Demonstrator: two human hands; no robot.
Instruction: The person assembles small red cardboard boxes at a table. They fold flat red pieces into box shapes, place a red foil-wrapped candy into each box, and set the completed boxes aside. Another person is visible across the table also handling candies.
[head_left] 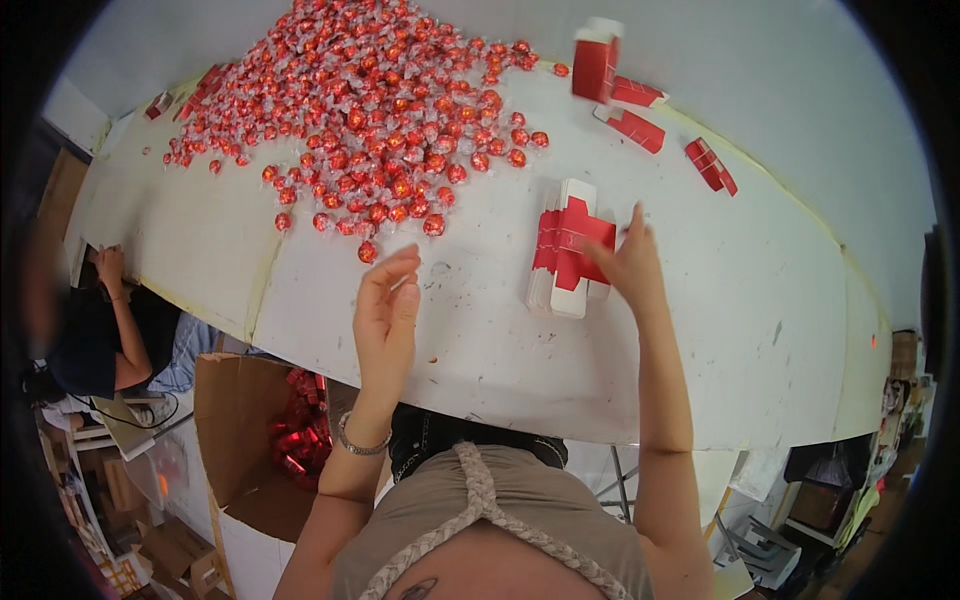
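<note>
My left hand [388,305] is held over the white table in front of a big heap of red foil-wrapped candies [370,110]. Its fingers are slightly bent, the thumb stands apart, and nothing is in it. At the right edge of a stack of flat red and white cartons [575,240] is my right hand [632,262]. Its thumb and fingers are spread and hold nothing; whether the thumb touches the top carton I cannot tell. Beyond it, a folded red and white box [597,65] looks blurred and seems to be in the air, apart from both hands.
Several red boxes [710,165] lie along the table's far right side. An open cardboard box [235,430] with shiny red pieces stands below the table's near edge at left. Another person's arm [125,335] is at the far left. A grey stool [765,550] stands at lower right.
</note>
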